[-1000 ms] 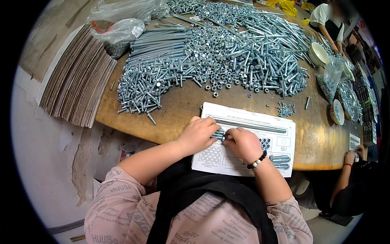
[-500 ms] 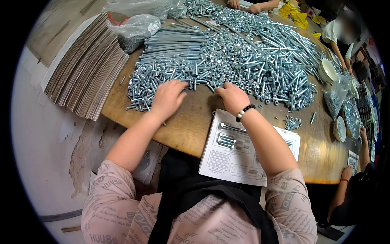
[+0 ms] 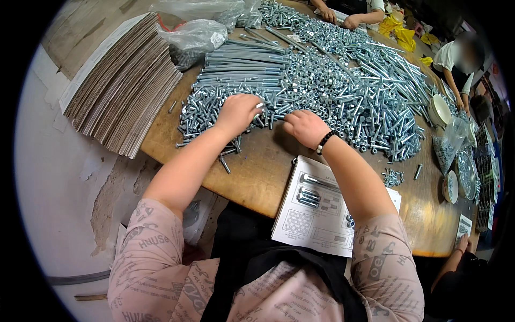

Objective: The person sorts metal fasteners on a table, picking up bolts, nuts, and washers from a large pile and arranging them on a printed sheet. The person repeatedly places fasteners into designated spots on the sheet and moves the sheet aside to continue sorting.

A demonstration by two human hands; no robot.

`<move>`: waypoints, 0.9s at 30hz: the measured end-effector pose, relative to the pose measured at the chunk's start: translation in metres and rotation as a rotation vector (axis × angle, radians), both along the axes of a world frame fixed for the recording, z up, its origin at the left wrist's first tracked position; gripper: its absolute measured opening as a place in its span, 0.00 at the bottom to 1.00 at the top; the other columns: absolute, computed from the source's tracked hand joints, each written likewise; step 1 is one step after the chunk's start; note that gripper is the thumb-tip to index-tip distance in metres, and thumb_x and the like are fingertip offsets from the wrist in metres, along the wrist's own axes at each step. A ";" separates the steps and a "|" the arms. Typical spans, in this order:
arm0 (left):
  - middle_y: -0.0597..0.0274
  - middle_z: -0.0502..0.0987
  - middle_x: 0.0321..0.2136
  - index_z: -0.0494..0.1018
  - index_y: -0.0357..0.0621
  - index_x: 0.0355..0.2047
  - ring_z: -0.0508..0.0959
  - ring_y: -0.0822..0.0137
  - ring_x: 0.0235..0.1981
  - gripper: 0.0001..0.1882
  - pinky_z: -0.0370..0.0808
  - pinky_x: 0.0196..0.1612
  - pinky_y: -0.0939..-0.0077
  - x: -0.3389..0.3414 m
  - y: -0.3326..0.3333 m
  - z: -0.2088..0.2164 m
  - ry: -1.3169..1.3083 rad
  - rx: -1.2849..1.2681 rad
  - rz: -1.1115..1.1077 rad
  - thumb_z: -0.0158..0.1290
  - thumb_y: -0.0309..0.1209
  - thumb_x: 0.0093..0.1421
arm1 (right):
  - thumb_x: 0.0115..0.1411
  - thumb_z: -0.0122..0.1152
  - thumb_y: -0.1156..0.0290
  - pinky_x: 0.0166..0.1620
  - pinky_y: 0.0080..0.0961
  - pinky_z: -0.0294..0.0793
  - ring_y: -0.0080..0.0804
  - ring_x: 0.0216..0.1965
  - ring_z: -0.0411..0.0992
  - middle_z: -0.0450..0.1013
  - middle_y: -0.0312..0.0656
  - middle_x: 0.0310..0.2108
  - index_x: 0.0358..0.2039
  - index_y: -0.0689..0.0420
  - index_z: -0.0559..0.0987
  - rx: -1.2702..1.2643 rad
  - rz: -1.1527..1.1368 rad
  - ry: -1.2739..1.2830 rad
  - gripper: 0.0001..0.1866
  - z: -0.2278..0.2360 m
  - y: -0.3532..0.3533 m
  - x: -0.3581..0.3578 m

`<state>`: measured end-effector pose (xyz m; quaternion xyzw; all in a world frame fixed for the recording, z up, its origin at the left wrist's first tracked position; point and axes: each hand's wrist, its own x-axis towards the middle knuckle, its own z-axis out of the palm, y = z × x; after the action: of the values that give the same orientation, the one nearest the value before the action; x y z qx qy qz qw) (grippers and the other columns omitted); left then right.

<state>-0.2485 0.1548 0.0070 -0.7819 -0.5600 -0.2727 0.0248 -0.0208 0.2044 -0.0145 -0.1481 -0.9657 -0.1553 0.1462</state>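
Note:
My left hand [image 3: 238, 115] is at the near edge of a pile of short bolts [image 3: 206, 110]. Its fingers are closed, with a shiny bolt [image 3: 259, 106] showing at the fingertips. To its right, my right hand [image 3: 307, 129], wearing a beaded bracelet, has curled fingers beside the heap of nuts [image 3: 314, 70]; what is in them is hidden. Below my right forearm lies a stack of printed sheets [image 3: 292, 221]. On the top sheet rest a few short bolts [image 3: 308, 197], a long bolt [image 3: 321, 181] and some nuts [image 3: 350, 220].
Long threaded rods [image 3: 241, 64] lie behind the bolts. A cardboard stack [image 3: 123, 80] stands at the left, beside a clear plastic bag [image 3: 190, 40]. Bowls [image 3: 440, 111] and a bag of hardware [image 3: 449, 140] are at the right. Other people's hands [image 3: 351, 21] work around the table.
My left hand has closed its fingers at the bolts, with a bolt now showing there. My right hand stays near the nuts, fingers curled. The whole view has shifted slightly.

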 end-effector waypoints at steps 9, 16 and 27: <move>0.56 0.73 0.32 0.71 0.46 0.39 0.73 0.53 0.37 0.13 0.70 0.38 0.62 0.001 0.027 0.010 0.074 -0.065 0.022 0.53 0.32 0.51 | 0.52 0.55 0.67 0.35 0.36 0.74 0.44 0.35 0.73 0.70 0.47 0.35 0.37 0.56 0.70 -0.566 -0.633 0.244 0.12 0.018 -0.012 -0.068; 0.58 0.73 0.29 0.72 0.47 0.33 0.74 0.54 0.33 0.10 0.70 0.37 0.61 -0.008 0.035 0.000 0.237 -0.034 -0.013 0.55 0.32 0.49 | 0.54 0.53 0.68 0.36 0.38 0.74 0.47 0.35 0.73 0.71 0.50 0.34 0.38 0.53 0.71 -0.615 -0.694 0.262 0.11 0.007 -0.001 -0.088; 0.68 0.68 0.19 0.69 0.41 0.32 0.65 0.79 0.19 0.08 0.61 0.22 0.82 -0.019 -0.006 0.015 -0.827 -0.352 0.220 0.50 0.27 0.51 | 0.47 0.55 0.73 0.39 0.36 0.71 0.46 0.35 0.71 0.73 0.48 0.30 0.27 0.57 0.77 -0.779 -0.405 0.464 0.06 0.021 -0.003 -0.041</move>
<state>-0.2675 0.1488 0.0220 -0.5357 -0.6405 -0.4582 -0.3048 -0.0619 0.2018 0.0066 -0.4070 -0.8458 0.2288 0.2581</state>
